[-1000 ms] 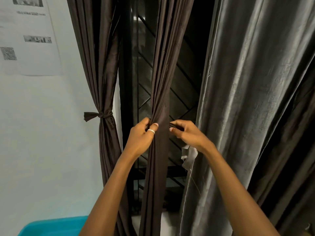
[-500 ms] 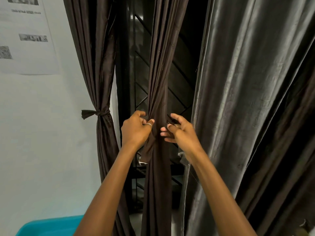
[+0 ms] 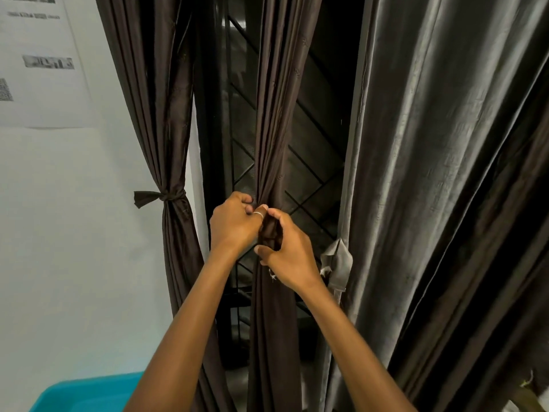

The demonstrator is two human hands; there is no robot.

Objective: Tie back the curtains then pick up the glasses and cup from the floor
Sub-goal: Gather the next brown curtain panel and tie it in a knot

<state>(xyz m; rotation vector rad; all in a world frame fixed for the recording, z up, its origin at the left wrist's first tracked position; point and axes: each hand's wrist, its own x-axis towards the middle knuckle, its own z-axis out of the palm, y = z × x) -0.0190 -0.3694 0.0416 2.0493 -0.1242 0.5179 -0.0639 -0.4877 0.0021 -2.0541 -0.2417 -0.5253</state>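
We locate the middle curtain, dark brown, in front of the window grille, between the left curtain and the grey curtain; at hand height it is gathered into a narrow bundle. The left hand grips this bundle from the left, fingers curled round it; the thumb, bearing a ring, lies across the front. The right hand meets the left at the bundle; its thumb and curled fingers pinch a fold of dark cloth against the front; we cannot tell whether this fold is a separate tie or part of the curtain. The left curtain is cinched by a knotted tie beside the wall; the grey curtain hangs loose, a pale strip dangling at its edge just beside the right wrist. We note a printed sheet on the wall; a teal bin sits at lower left.
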